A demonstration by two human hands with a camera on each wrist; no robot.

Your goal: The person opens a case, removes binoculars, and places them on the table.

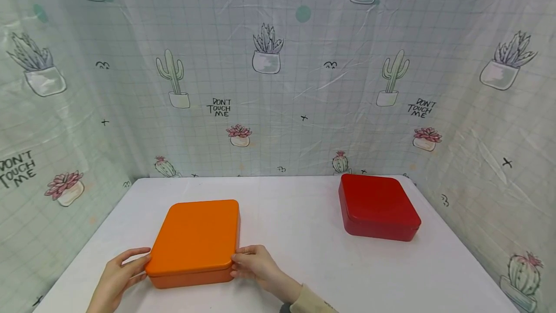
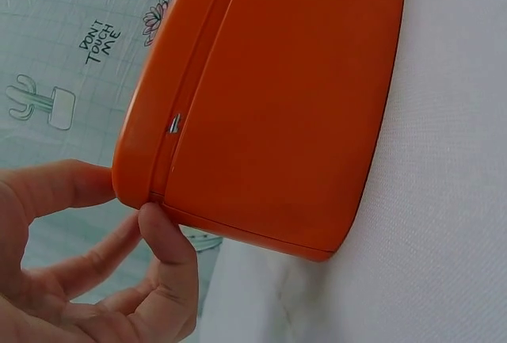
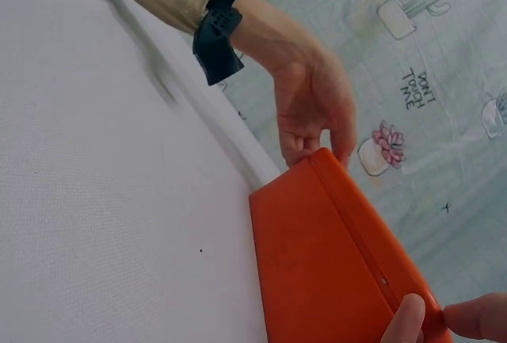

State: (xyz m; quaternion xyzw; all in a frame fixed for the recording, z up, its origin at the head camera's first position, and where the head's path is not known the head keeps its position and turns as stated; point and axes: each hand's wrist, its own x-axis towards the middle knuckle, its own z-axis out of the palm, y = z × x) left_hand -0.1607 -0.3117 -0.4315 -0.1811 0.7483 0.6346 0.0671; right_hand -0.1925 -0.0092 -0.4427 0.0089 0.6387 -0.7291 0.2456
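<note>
An orange tin box (image 1: 195,235) with its lid on lies flat at the left of the white table. At its front left corner, my left hand (image 1: 123,274) holds the lid's edge between thumb and fingers. In the left wrist view the left thumb (image 2: 169,236) touches the seam below the lid rim. My right hand (image 1: 260,267) pinches the front right corner. The right wrist view shows only that hand's fingertips (image 3: 408,319) near the lid rim, with the left hand (image 3: 313,105) at the far corner. The inside of the box is hidden.
A closed red tin box (image 1: 378,204) stands at the back right of the white table (image 1: 295,235). A curtain (image 1: 286,86) printed with cacti surrounds the table at the back and both sides. A black band (image 3: 215,34) sits on the left wrist.
</note>
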